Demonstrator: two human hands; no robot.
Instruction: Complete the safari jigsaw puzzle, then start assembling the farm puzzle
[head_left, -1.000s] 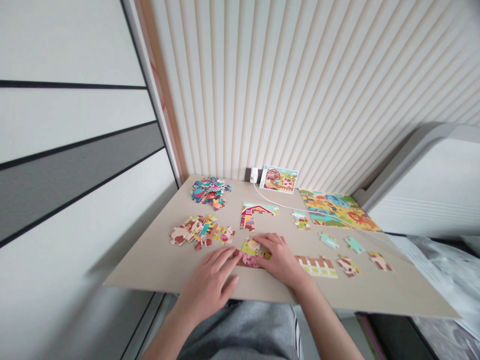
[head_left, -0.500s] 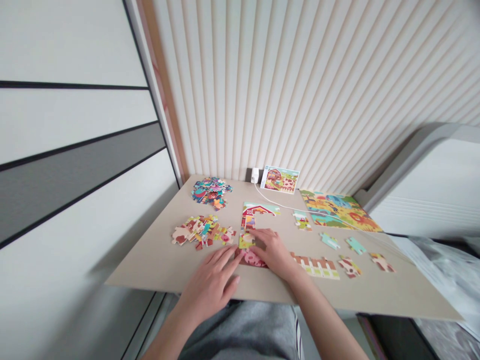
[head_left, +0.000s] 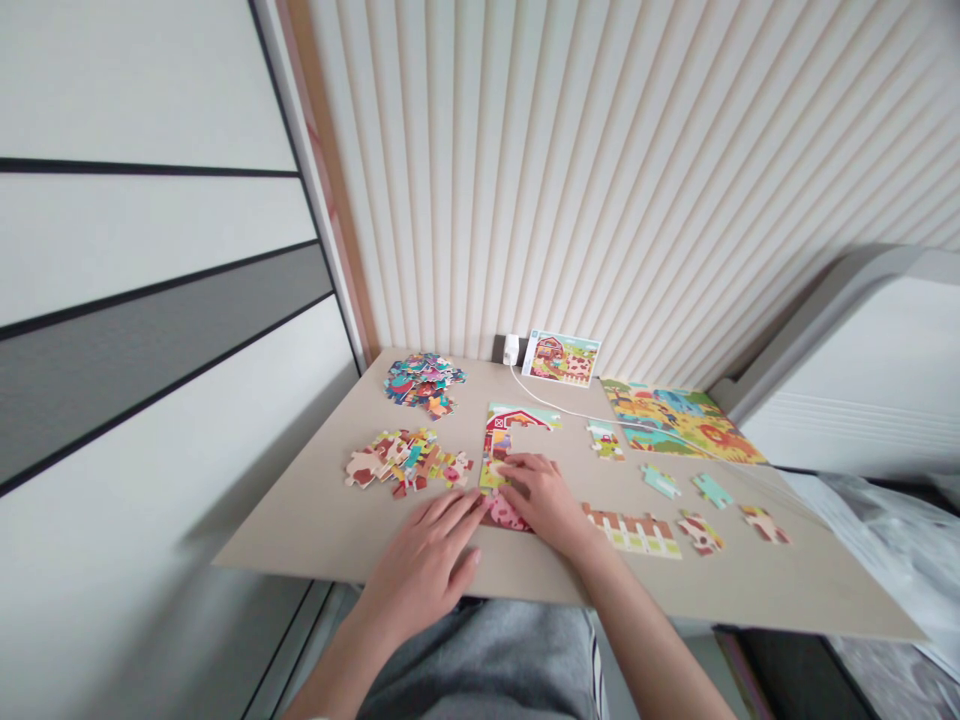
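A partly joined farm jigsaw puzzle (head_left: 517, 418) lies on the table, with a red barn at its top and a pink pig section (head_left: 506, 512) at its lower end. My left hand (head_left: 437, 540) rests at the pig section's left edge, fingers stretched out and fingertips touching it. Across the joined pieces lies my right hand (head_left: 544, 495), its fingers extended over a yellow-green puzzle piece (head_left: 491, 473) and the pig section. Part of the puzzle under these fingers is hidden. Neither hand grasps anything that I can see.
Left of the puzzle lie a pile of farm pieces (head_left: 405, 460) and a darker pile (head_left: 424, 383). A joined fence strip (head_left: 634, 530) and several loose pieces (head_left: 701, 533) lie right. Behind are a picture card (head_left: 561, 358), a white cable (head_left: 547, 402) and an animal puzzle (head_left: 682, 415).
The yellow-green piece now sits tighter against the barn part above it. Both hands have shifted only slightly, still touching the puzzle.
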